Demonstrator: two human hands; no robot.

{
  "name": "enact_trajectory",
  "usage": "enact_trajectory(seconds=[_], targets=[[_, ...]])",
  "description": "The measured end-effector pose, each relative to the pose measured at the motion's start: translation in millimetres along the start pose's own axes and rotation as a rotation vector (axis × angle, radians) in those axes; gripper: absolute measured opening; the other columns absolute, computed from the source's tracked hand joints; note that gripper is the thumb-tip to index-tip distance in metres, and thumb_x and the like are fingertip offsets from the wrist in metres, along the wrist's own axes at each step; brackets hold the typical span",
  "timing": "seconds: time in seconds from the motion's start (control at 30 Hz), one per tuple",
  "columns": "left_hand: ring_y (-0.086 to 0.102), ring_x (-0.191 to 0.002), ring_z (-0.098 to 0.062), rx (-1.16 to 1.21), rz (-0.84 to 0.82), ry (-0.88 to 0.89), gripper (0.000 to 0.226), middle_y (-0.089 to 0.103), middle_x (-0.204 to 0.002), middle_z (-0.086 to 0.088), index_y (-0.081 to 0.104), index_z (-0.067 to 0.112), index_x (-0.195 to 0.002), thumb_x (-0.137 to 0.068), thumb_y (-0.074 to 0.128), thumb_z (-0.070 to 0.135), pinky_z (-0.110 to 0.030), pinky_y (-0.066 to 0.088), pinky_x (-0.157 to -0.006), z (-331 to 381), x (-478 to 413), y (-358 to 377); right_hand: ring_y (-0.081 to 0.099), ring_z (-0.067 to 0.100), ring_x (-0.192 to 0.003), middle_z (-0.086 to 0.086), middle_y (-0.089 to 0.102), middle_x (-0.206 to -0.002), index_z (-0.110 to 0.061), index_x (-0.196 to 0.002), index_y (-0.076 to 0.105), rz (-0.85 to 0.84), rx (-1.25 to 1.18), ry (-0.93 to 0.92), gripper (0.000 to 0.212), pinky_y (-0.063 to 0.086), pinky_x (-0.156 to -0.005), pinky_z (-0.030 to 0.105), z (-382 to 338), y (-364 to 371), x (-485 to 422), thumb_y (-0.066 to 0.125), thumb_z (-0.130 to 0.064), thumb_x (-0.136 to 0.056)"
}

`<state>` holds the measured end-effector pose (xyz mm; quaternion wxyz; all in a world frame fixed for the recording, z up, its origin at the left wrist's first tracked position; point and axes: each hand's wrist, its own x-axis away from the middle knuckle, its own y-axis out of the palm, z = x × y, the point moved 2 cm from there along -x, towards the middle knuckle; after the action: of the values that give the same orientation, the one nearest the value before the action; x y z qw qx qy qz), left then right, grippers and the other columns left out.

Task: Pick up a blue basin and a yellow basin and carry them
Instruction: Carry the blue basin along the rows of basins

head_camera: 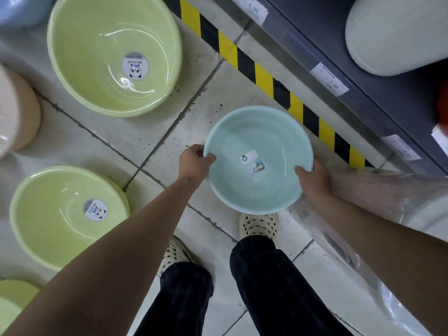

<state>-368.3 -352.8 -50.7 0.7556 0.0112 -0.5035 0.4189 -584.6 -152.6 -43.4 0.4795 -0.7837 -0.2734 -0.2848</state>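
Observation:
A pale blue basin (257, 132) with a small label inside is held level above the tiled floor, just in front of my feet. My left hand (195, 163) grips its left rim, thumb over the edge. My right hand (314, 179) grips the right rim the same way. A large yellow-green basin (97, 32) with a round panda sticker stands on the floor at the upper left. A second yellow-green basin (48, 214), stacked on others like it, stands at the lower left, beside my left forearm.
A dark shelf (363, 88) with price tags runs along the right, with black-and-yellow hazard tape (264, 78) on the floor at its foot. White tubs (397, 37) sit on the shelf. A beige basin (17, 112) is at the left edge and clear plastic wrap (363, 214) at the right.

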Motion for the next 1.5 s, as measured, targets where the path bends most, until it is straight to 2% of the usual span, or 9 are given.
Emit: enact_trajectory(seconds=[0.17,0.33,0.47,0.67,0.87,0.97,1.2,1.37,1.5], targets=[[0.060,-0.069,-0.008,0.177,0.110,-0.025,0.017,0.063,-0.084,0.006,0.063,0.014,-0.102,-0.086,0.063,0.010,-0.018,0.045,-0.053,-2.9,47.4,-33.2,0.064,0.022,-0.090,0.002,0.067,-0.099,-0.017,-0.108,0.063,-0.031,-0.065,-0.076,0.016,0.048,-0.067,0.029,-38.8,-14.0,38.9,0.065,-0.014,-0.093],[0.064,-0.076,-0.016,0.414,0.246,-0.104,0.018,0.069,-0.093,-0.002,0.064,0.015,-0.106,-0.089,0.062,0.011,-0.022,0.053,-0.056,-15.9,100.9,-98.9,0.070,0.020,-0.092,-0.007,0.072,-0.095,-0.023,-0.106,0.066,-0.138,-0.045,-0.195,0.014,0.057,-0.077,0.036,-107.1,-4.5,94.5,0.065,-0.019,-0.093],[0.061,-0.070,-0.012,0.467,0.372,-0.126,0.018,0.068,-0.086,0.000,0.068,0.015,-0.103,-0.088,0.062,0.008,-0.023,0.050,-0.056,-34.0,141.8,-163.1,0.071,0.025,-0.097,0.003,0.074,-0.104,-0.026,-0.113,0.066,-0.243,0.030,-0.299,0.024,0.059,-0.084,0.041,-162.6,18.3,147.7,0.067,-0.016,-0.091],[0.061,-0.071,-0.017,0.583,0.513,-0.202,0.014,0.069,-0.082,0.001,0.071,0.015,-0.098,-0.088,0.063,0.009,-0.032,0.053,-0.069,-72.0,206.3,-263.6,0.066,0.014,-0.084,-0.005,0.070,-0.096,-0.020,-0.122,0.066,-0.398,0.199,-0.454,0.031,0.051,-0.066,0.026,-234.2,68.9,246.6,0.062,-0.013,-0.092],[0.062,-0.070,-0.019,0.679,0.622,-0.283,0.015,0.070,-0.082,0.000,0.070,0.016,-0.099,-0.088,0.063,0.010,-0.029,0.051,-0.060,-122.2,256.5,-342.0,0.066,0.011,-0.082,-0.011,0.068,-0.093,-0.022,-0.117,0.065,-0.516,0.317,-0.539,0.023,0.050,-0.062,0.022,-277.6,131.9,337.2,0.062,-0.016,-0.095],[0.061,-0.069,-0.018,0.728,0.637,-0.319,0.013,0.069,-0.080,0.000,0.069,0.015,-0.097,-0.089,0.062,0.008,-0.025,0.049,-0.059,-151.2,271.9,-366.3,0.068,0.016,-0.090,-0.007,0.069,-0.099,-0.020,-0.126,0.065,-0.541,0.380,-0.560,0.031,0.053,-0.073,0.029,-285.3,164.0,372.0,0.062,-0.018,-0.095],[0.065,-0.078,-0.024,0.787,0.665,-0.403,0.016,0.070,-0.083,0.002,0.070,0.018,-0.095,-0.088,0.063,0.006,-0.029,0.051,-0.065,-219.7,272.9,-381.6,0.064,0.021,-0.090,0.005,0.068,-0.106,-0.011,-0.126,0.064,-0.586,0.559,-0.553,0.035,0.048,-0.068,0.028,-273.3,230.4,399.9,0.068,-0.011,-0.091],[0.061,-0.068,-0.016,0.810,0.707,-0.432,0.015,0.070,-0.077,0.004,0.074,0.018,-0.089,-0.087,0.064,0.007,-0.008,0.042,-0.048,-253.6,243.4,-364.8,0.066,0.030,-0.099,0.006,0.066,-0.103,-0.007,-0.124,0.065,-0.539,0.641,-0.584,0.032,0.053,-0.082,0.037,-246.7,271.8,373.6,0.068,-0.009,-0.092],[0.062,-0.068,-0.005,0.823,0.745,-0.459,0.024,0.073,-0.085,0.003,0.078,0.017,-0.105,-0.087,0.064,0.007,-0.005,0.042,-0.052,-283.8,206.4,-347.0,0.066,0.030,-0.095,0.006,0.066,-0.098,-0.006,-0.119,0.067,-0.541,0.687,-0.616,0.027,0.055,-0.083,0.039,-225.4,307.9,342.4,0.069,-0.009,-0.091]])
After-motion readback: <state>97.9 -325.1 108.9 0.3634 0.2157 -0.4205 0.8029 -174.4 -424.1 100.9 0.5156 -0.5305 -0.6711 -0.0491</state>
